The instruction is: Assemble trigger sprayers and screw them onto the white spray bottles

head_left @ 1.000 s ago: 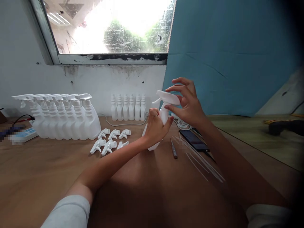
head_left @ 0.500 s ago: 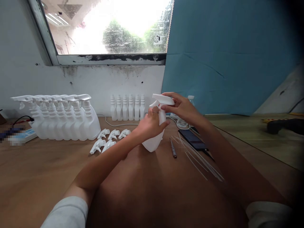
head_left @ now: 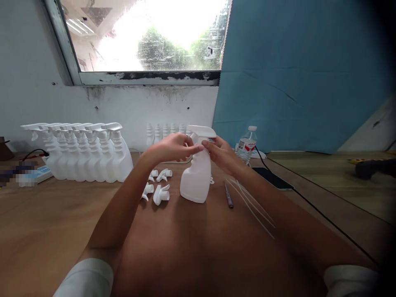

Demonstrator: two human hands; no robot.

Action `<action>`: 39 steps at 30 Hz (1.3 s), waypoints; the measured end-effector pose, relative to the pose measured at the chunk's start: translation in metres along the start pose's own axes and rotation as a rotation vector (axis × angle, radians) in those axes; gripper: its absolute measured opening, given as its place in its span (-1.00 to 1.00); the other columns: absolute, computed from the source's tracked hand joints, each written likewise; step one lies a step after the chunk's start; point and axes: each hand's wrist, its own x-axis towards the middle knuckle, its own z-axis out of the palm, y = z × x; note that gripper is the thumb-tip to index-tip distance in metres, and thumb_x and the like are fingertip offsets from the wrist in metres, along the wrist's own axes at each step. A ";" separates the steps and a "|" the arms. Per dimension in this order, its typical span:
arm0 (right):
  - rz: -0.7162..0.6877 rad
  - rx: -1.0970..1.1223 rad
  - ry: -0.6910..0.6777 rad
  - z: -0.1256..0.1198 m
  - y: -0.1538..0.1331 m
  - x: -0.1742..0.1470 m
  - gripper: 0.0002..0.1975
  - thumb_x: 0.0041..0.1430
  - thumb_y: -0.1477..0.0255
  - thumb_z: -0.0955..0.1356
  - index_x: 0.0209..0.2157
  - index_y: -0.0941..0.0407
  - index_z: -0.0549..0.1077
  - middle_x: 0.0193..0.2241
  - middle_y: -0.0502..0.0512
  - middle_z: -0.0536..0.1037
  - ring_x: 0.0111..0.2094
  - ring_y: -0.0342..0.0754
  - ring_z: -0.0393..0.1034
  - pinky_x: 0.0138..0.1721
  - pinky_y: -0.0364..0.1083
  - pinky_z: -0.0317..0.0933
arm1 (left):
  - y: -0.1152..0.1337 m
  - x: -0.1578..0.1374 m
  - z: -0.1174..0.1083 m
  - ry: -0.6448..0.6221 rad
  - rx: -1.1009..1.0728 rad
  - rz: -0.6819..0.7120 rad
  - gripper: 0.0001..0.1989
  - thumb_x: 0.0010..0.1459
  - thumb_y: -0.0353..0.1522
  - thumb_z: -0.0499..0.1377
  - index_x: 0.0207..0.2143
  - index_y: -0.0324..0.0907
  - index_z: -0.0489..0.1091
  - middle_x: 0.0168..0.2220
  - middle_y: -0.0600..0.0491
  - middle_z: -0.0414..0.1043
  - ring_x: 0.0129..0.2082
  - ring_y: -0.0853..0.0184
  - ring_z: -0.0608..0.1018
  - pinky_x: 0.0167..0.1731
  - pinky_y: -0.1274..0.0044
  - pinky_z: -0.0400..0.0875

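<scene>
A white spray bottle (head_left: 196,181) stands almost upright on the brown table in front of me, a white trigger head (head_left: 202,131) on its top. From the left, my left hand (head_left: 175,147) is closed at the neck just under the trigger head, fingers curled behind it. My right hand (head_left: 222,153) grips the same neck from the right, its thumb near my left fingertips. Parts of the collar and the trigger are hidden by my fingers. Several loose trigger heads (head_left: 161,194) lie left of the bottle, partly behind my left forearm.
At the left stands a row of spray bottles (head_left: 89,159) fitted with heads. Headless bottles (head_left: 157,134) line the wall. Right of my bottle lie a screwdriver (head_left: 229,196) and thin tubes (head_left: 252,206); beyond are a water bottle (head_left: 247,144) and a phone (head_left: 272,178).
My left hand has shifted from the bottle's upper body to its neck, and my right hand has come down from the trigger head. The bottle now stands straighter.
</scene>
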 end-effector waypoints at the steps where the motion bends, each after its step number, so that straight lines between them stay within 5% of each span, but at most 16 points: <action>1: 0.014 0.039 -0.005 0.004 0.003 -0.001 -0.58 0.03 0.16 0.45 -0.09 -0.02 0.39 -0.23 0.04 0.56 -0.30 -0.02 0.51 -0.31 -0.02 0.41 | -0.002 -0.001 -0.005 0.051 -0.025 0.003 -0.58 0.11 -0.02 0.17 -0.50 -0.21 0.44 -0.53 -0.05 0.44 -0.58 0.31 0.48 -0.59 0.47 0.36; 6: 0.026 0.123 -0.083 0.017 0.010 -0.006 -0.68 0.06 0.15 0.44 -0.22 0.04 0.42 -0.29 0.05 0.55 -0.32 -0.02 0.51 -0.33 -0.03 0.41 | -0.014 0.005 -0.017 0.552 0.048 0.153 -0.64 0.14 -0.11 0.20 -0.48 -0.24 0.37 -0.55 0.03 0.33 -0.41 0.31 0.49 -0.38 0.47 0.42; 8: 0.021 0.142 -0.095 0.018 0.011 -0.007 -0.69 0.06 0.16 0.43 -0.25 0.06 0.43 -0.31 0.06 0.55 -0.32 -0.02 0.50 -0.33 -0.04 0.42 | -0.017 0.010 -0.015 0.633 0.065 0.230 -0.67 0.13 -0.12 0.23 -0.35 -0.24 0.37 -0.40 0.02 0.39 -0.28 0.31 0.49 -0.30 0.50 0.41; 12: 0.016 0.189 -0.095 0.017 0.014 -0.006 -0.70 0.08 0.20 0.44 -0.22 0.07 0.43 -0.30 0.05 0.54 -0.31 -0.04 0.50 -0.34 -0.06 0.42 | -0.020 0.019 -0.005 0.484 0.047 0.264 -0.63 0.14 -0.11 0.20 -0.15 -0.21 0.38 -0.15 -0.01 0.42 -0.21 0.33 0.49 -0.29 0.56 0.39; 17: 0.002 0.246 -0.100 0.016 0.015 -0.007 -0.70 0.10 0.23 0.42 -0.21 0.12 0.42 -0.32 0.09 0.55 -0.33 -0.05 0.49 -0.40 -0.11 0.40 | -0.025 0.025 0.001 0.311 -0.043 0.265 -0.67 0.18 -0.16 0.15 -0.19 -0.24 0.47 -0.40 0.01 0.45 -0.44 0.43 0.43 -0.42 0.58 0.33; 28: -0.081 0.208 -0.027 0.022 0.022 -0.010 -0.69 0.02 0.32 0.47 -0.22 0.12 0.40 -0.35 0.04 0.52 -0.37 -0.12 0.43 -0.35 -0.11 0.35 | -0.020 0.022 0.000 0.374 0.002 0.244 -0.70 0.14 -0.21 0.17 -0.20 -0.23 0.54 -0.52 0.07 0.42 -0.51 0.45 0.37 -0.46 0.59 0.26; 39: -0.021 0.168 0.018 0.030 0.015 -0.007 -0.63 -0.02 0.23 0.48 -0.26 0.14 0.38 -0.49 -0.01 0.47 -0.50 -0.15 0.37 -0.49 -0.16 0.27 | -0.021 0.021 -0.001 0.318 0.004 0.245 -0.65 0.15 -0.17 0.15 -0.15 -0.20 0.53 -0.51 0.08 0.40 -0.49 0.43 0.37 -0.47 0.60 0.26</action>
